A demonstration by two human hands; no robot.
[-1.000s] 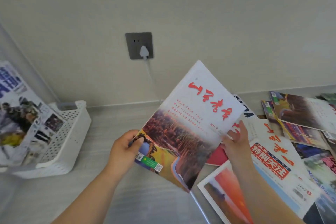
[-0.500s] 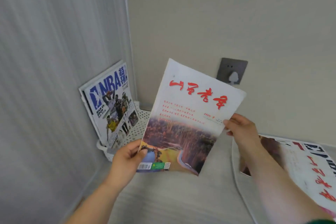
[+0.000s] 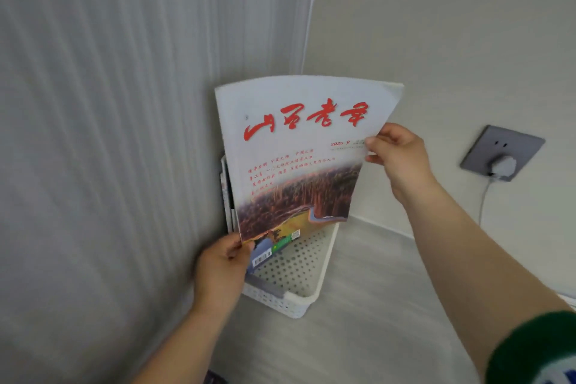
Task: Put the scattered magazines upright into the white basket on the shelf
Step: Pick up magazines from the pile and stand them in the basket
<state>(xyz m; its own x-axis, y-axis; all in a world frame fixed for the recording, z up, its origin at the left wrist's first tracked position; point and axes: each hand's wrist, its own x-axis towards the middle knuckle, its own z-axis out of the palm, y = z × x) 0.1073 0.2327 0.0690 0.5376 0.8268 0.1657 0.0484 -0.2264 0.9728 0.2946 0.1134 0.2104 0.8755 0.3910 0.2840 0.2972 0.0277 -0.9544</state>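
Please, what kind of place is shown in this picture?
Likely a corner of a home or office room: a plain wall with a grey socket and white plug, a pale wood-grain shelf, and a white basket with a magazine held at it.

The left forearm comes up from 7 o'clock. The left hand (image 3: 223, 271) pinches the lower corner of the magazine (image 3: 296, 149), thumb on the cover. The right arm, bare past a green cuff (image 3: 536, 349), reaches in from 4 o'clock. The right hand (image 3: 399, 156) pinches the magazine's right edge, thumb in front.
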